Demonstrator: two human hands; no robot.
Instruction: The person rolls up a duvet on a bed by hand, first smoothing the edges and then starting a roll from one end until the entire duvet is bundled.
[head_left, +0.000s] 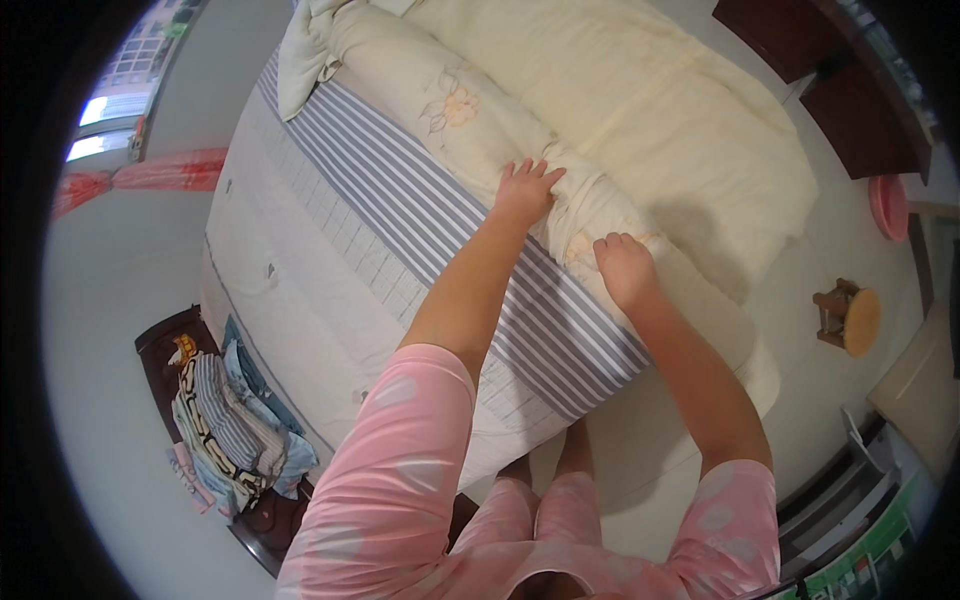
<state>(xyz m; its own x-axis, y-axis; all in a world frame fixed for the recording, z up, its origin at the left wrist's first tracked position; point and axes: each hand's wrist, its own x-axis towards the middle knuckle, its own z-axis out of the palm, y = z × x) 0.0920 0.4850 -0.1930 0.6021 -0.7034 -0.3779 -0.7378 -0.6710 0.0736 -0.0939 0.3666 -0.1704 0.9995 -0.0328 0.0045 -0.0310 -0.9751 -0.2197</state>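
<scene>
A cream quilt cover (405, 64) with an orange flower print lies bunched in a long roll across the bed. My left hand (527, 193) rests on this roll with its fingers spread. Nearer to me, my right hand (624, 266) has its fingers curled over the printed fabric at the roll's edge; the fingertips are hidden. Beyond the roll spreads a thick pale yellow quilt (637, 97), hanging over the bed's far side. Under the roll, on my side, shows a bed sheet with a grey-and-white striped band (450, 225) and a plain light part (300, 277).
Folded clothes (229, 412) are piled on a dark wooden nightstand (161, 360) at the left. On the tiled floor to the right stands a small wooden stool (861, 322). A pink basin (889, 208) sits near dark wooden furniture (862, 112). A tied red curtain (169, 171) hangs by the window.
</scene>
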